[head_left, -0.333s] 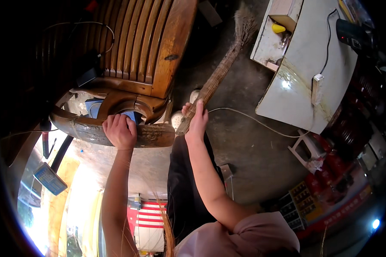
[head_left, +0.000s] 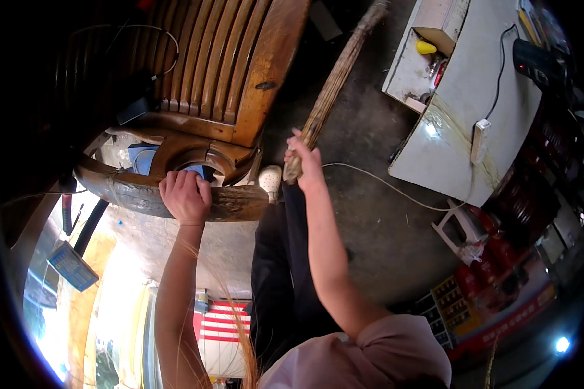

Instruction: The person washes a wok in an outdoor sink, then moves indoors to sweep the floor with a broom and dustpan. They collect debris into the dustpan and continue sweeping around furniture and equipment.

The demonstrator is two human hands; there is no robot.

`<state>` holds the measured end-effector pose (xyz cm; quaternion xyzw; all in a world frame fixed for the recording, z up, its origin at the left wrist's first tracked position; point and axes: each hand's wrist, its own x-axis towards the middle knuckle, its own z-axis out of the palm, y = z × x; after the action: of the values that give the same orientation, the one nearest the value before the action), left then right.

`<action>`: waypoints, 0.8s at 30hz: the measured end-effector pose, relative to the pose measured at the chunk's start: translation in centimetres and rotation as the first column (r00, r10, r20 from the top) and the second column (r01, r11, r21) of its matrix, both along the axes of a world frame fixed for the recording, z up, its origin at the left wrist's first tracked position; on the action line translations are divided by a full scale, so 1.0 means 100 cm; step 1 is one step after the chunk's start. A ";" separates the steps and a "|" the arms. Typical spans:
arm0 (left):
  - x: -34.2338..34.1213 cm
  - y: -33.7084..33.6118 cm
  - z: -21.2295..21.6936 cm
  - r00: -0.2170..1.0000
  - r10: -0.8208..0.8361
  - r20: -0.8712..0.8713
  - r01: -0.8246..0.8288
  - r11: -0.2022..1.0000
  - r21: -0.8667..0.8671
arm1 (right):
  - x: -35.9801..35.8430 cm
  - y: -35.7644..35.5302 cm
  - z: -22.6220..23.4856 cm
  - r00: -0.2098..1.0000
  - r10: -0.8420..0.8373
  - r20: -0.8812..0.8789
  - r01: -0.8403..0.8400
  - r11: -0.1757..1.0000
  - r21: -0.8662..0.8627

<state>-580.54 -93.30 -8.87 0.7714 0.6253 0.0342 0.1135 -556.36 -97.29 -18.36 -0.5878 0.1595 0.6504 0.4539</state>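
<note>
My left hand is closed over the curved wooden armrest of a slatted wooden bench, its thumb along the top. My right hand wraps round the near end of a long broom of bundled dry stalks. From there the handle slants up and to the right above the floor, past the bench's side. The broom's sweeping end lies at the top edge, mostly out of view. A pale shoe with holes shows between the armrest and the broom.
A white table with an open compartment stands at the right, with a power strip on it. A pale cable trails over the concrete floor. A white plastic stool stands beyond. Bright light comes in at the lower left.
My right hand has shifted slightly right and the broom has moved up and away, so its bristle end has left the view. My left hand stays on the armrest.
</note>
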 end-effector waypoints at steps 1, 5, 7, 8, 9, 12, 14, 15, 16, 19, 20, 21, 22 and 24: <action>0.001 0.000 -0.001 1.000 -0.003 -0.002 0.003 1.000 0.000 | 0.008 0.010 0.000 0.997 0.058 0.047 -0.060 0.997 0.049; 0.000 0.002 -0.002 1.000 -0.008 -0.016 0.009 1.000 0.005 | 0.000 0.021 -0.007 0.852 0.280 0.442 -0.320 0.947 0.017; 0.001 0.001 -0.002 1.000 -0.005 -0.018 0.005 1.000 0.003 | -0.004 0.023 -0.012 0.812 0.268 0.519 -0.327 0.945 0.023; 0.001 0.001 -0.002 1.000 -0.004 -0.020 0.004 1.000 0.004 | -0.005 0.027 -0.015 0.790 0.259 0.557 -0.329 0.944 0.029; 0.001 0.000 -0.002 1.000 -0.004 -0.022 0.004 1.000 0.005 | -0.001 0.035 -0.022 0.721 0.321 0.614 -0.373 0.927 -0.047; 0.003 0.001 -0.001 1.000 -0.016 -0.018 0.016 1.000 0.000 | 0.017 0.068 -0.055 0.604 0.333 0.724 -0.363 0.924 -0.121; 0.002 0.001 0.000 0.999 -0.019 -0.027 0.019 1.000 -0.012 | 0.029 0.083 -0.078 0.582 0.324 0.746 -0.310 0.936 -0.165; 0.002 0.002 -0.002 0.999 -0.017 -0.029 0.017 1.000 -0.016 | 0.037 0.088 -0.090 0.600 0.292 0.745 -0.277 0.949 -0.150; 0.002 0.003 -0.002 1.000 -0.017 -0.018 0.016 1.000 -0.018 | 0.045 0.091 -0.102 0.616 0.260 0.744 -0.243 0.961 -0.134; 0.006 0.007 -0.001 0.999 -0.033 0.007 0.033 0.999 -0.035 | 0.068 0.092 -0.143 0.684 0.171 0.709 -0.160 0.984 -0.083; 0.005 0.007 -0.002 0.999 -0.035 0.004 0.035 0.998 -0.047 | 0.068 0.092 -0.151 0.705 0.142 0.695 -0.136 0.989 -0.064; 0.003 0.006 -0.002 0.999 -0.039 0.001 0.039 0.998 -0.058 | 0.066 0.091 -0.158 0.698 0.148 0.701 -0.124 0.989 -0.085; 0.002 0.006 -0.002 0.999 -0.043 -0.004 0.043 0.997 -0.070 | 0.064 0.089 -0.165 0.671 0.195 0.716 -0.133 0.981 -0.143; 0.001 0.005 0.002 0.999 -0.051 -0.015 0.050 0.994 -0.093 | 0.053 0.090 -0.177 0.620 0.281 0.732 -0.138 0.958 -0.251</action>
<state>-580.46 -92.82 -8.66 0.7811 0.6074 -0.0047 0.1446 -551.10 -88.33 -36.09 -0.8570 -0.0607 0.3755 0.3475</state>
